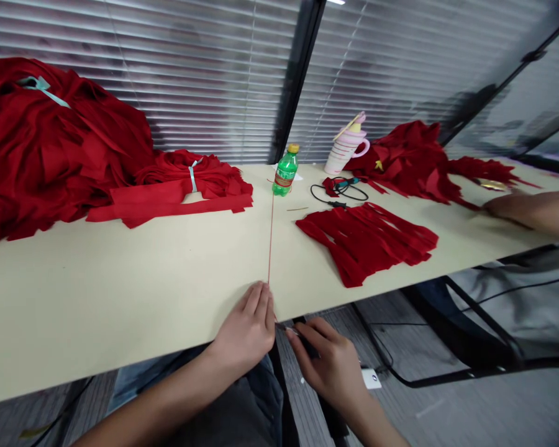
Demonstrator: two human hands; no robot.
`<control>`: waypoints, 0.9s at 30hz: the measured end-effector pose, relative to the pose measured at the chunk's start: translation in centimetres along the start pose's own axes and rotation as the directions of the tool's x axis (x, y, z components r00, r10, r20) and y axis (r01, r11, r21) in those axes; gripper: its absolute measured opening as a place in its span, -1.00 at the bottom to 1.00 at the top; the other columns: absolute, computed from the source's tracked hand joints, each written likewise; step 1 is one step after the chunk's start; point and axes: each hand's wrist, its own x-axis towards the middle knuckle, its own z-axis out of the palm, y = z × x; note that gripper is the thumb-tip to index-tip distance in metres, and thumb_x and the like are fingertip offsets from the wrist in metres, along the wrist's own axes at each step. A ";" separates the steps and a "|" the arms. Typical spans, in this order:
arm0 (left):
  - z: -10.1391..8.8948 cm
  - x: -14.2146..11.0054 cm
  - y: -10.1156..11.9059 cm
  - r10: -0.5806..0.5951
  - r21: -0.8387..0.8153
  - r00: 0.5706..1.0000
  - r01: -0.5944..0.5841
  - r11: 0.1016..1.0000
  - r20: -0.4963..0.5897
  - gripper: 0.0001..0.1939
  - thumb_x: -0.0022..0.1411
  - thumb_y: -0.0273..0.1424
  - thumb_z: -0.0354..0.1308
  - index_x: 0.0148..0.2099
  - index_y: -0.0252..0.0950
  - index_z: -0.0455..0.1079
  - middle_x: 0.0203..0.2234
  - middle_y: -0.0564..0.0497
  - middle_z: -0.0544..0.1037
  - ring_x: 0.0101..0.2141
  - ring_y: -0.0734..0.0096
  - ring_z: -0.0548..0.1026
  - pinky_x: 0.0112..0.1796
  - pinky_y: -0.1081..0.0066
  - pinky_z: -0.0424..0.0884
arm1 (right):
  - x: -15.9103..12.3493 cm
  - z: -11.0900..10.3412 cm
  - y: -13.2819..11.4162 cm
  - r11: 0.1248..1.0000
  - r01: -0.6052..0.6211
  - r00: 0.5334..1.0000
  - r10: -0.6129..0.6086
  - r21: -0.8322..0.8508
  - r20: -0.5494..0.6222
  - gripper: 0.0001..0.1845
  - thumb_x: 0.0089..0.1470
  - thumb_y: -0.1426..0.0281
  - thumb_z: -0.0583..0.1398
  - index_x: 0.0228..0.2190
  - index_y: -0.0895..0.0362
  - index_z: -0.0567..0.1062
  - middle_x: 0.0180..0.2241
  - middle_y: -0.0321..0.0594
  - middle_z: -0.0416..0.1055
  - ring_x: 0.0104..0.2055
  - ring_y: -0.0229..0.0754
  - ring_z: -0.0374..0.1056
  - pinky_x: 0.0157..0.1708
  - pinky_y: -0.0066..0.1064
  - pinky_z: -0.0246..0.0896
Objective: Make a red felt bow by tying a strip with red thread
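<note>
A thin red string (271,242) runs taut across the table from the green plastic bottle (286,171), which has red string wound around its middle. My left hand (251,323) is closed in a pinch on the string close to the table's front edge. Just past that edge, my right hand (328,360) is closed around a small black-handled tool (307,343), whose narrow tip points at the string's end beside my left fingers. The fingers cover much of this tool, so its exact kind is hidden.
Red cloth strips (368,239) lie on the table (168,279) at right, near a black cord (323,197) and a pink cup (345,149). Large red cloth piles (65,143) stand at left. Another person's hand (517,208) rests far right, beside a chair (475,335).
</note>
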 end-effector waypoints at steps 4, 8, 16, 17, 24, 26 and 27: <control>-0.1 0.0 0.0 0.002 0.004 1.000 -0.002 1.000 -0.008 -0.54 0.16 -0.26 0.20 0.00 -0.53 0.38 -0.02 -0.28 0.47 0.03 0.15 0.41 0.03 0.20 0.33 | 0.3 -0.3 0.0 1.000 0.001 1.000 -0.001 0.010 -0.003 -0.84 0.16 0.37 0.13 -0.35 0.16 0.49 -0.47 -0.23 0.32 -0.48 -0.30 0.31 -0.45 -0.51 0.20; 0.0 0.1 0.0 -0.003 0.006 1.000 0.003 1.000 -0.005 -0.54 0.16 -0.25 0.20 0.00 -0.52 0.38 -0.03 -0.27 0.47 0.03 0.15 0.41 0.02 0.20 0.33 | 0.5 -0.4 -0.1 1.000 0.007 1.000 -0.007 0.019 0.009 -0.84 0.16 0.37 0.14 -0.38 0.16 0.49 -0.47 -0.23 0.32 -0.47 -0.30 0.31 -0.44 -0.51 0.19; 0.0 -0.1 0.1 -0.005 0.013 1.000 0.005 1.000 0.010 -0.53 0.17 -0.23 0.20 0.00 -0.51 0.37 -0.02 -0.25 0.47 0.03 0.18 0.41 0.02 0.21 0.33 | 0.3 -0.2 0.0 1.000 -0.012 1.000 0.011 0.027 0.012 -0.84 0.16 0.37 0.13 -0.37 0.16 0.49 -0.46 -0.22 0.32 -0.47 -0.30 0.31 -0.44 -0.51 0.17; 0.0 -0.1 0.1 -0.006 0.014 1.000 0.006 1.000 0.009 -0.53 0.17 -0.23 0.20 0.00 -0.50 0.37 -0.02 -0.25 0.47 0.03 0.18 0.41 0.02 0.21 0.33 | 0.3 -0.2 0.0 0.999 -0.013 1.000 0.012 0.030 0.014 -0.84 0.16 0.37 0.13 -0.37 0.16 0.49 -0.45 -0.22 0.32 -0.46 -0.30 0.31 -0.44 -0.51 0.18; 0.1 0.0 0.0 -0.007 0.002 1.000 0.007 1.000 -0.001 -0.54 0.17 -0.26 0.20 0.00 -0.51 0.38 -0.02 -0.27 0.47 0.03 0.15 0.41 0.01 0.19 0.35 | 0.6 -0.4 -0.2 0.998 -0.020 0.999 0.018 0.054 0.047 -0.82 0.17 0.36 0.12 -0.40 0.15 0.49 -0.47 -0.23 0.32 -0.47 -0.30 0.30 -0.46 -0.52 0.17; 0.1 0.0 0.0 -0.006 -0.007 1.000 0.006 1.000 0.001 -0.55 0.18 -0.28 0.19 0.01 -0.53 0.37 -0.02 -0.28 0.46 0.04 0.14 0.40 0.01 0.19 0.34 | 0.6 -0.3 -0.2 0.998 -0.022 0.999 0.019 0.057 0.049 -0.80 0.17 0.35 0.12 -0.41 0.15 0.49 -0.47 -0.22 0.32 -0.48 -0.29 0.30 -0.45 -0.52 0.18; 0.0 0.0 0.0 -0.006 -0.012 1.000 0.006 1.000 0.001 -0.55 0.18 -0.28 0.19 0.01 -0.54 0.37 -0.02 -0.29 0.46 0.04 0.14 0.40 0.01 0.19 0.34 | 0.7 -0.3 -0.2 0.998 -0.022 0.999 0.020 0.058 0.051 -0.80 0.17 0.35 0.11 -0.40 0.16 0.49 -0.47 -0.21 0.33 -0.47 -0.29 0.31 -0.45 -0.51 0.18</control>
